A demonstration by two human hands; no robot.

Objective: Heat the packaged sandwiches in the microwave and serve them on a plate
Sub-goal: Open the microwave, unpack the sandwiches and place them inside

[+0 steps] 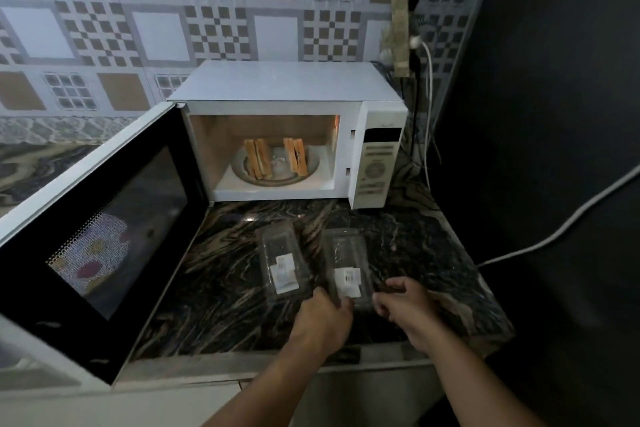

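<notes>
Sandwiches (pixel 275 161) stand golden-brown, unwrapped, inside microwave (pixel 375 121).

Two sandwiches (pixel 275 159) upright inside open microwave (pixel 287 135)

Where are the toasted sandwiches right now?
In the head view, the two toasted sandwiches stand upright on the round plate inside the open white microwave, beyond the two empty clear plastic packages.

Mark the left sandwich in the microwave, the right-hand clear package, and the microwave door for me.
left sandwich (pixel 258 158), head view, toasted edge.
right-hand clear package (pixel 346 260), head view, top above its label.
microwave door (pixel 114 229), head view, dark window.
</notes>
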